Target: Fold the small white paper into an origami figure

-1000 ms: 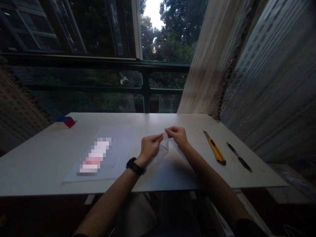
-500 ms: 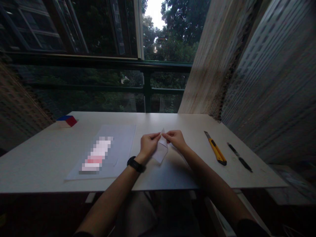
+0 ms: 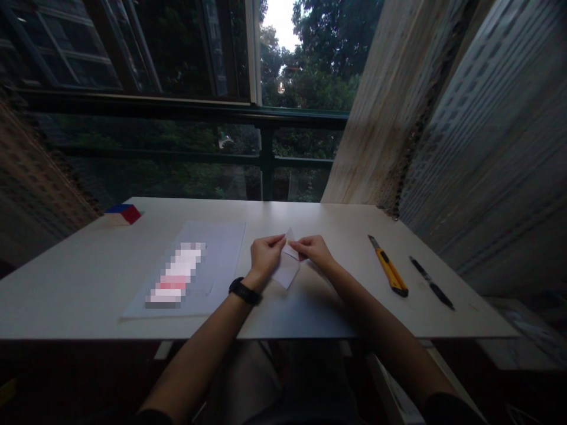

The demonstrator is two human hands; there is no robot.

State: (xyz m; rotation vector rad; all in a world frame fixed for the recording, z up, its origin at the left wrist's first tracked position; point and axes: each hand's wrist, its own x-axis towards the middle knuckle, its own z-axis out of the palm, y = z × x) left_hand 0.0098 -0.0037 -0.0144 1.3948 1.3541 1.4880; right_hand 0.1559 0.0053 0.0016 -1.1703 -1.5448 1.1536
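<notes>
A small folded piece of white paper is held above the middle of the table, its pointed tip standing up between my hands. My left hand, with a black watch on the wrist, pinches the paper's left side near the top. On the right side my right hand pinches it between thumb and fingers. Both sets of fingertips are close together at the upper fold and hide part of it. The lower corner of the paper hangs toward me.
White sheets, partly blurred out, lie to the left on the white table. A red and blue cube sits at the far left. To the right are a yellow utility knife, blade out, and a black pen. Curtains hang beyond.
Both hands keep their pinch on the paper, with only a slight shift of the fingers and paper. The whole view has moved a little.
</notes>
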